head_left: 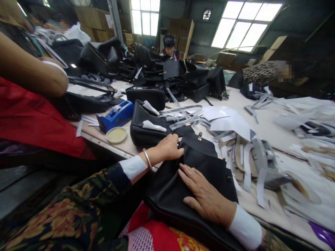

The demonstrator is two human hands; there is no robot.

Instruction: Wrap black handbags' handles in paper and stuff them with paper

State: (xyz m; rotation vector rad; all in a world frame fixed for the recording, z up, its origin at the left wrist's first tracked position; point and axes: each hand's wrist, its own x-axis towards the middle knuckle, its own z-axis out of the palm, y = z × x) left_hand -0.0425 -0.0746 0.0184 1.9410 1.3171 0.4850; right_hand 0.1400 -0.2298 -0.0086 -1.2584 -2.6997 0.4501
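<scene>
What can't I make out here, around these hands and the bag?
All in the head view:
Bag: its inside, hidden by its own leather; the patch under the right hand, covered by that hand.
Left hand: whether its fingers pinch the bag; the hand itself blocks them.
Clasp: any marking, too small.
Co-worker's arm: cut off by the left edge.
Purple thing: cut off by the right edge.
</scene>
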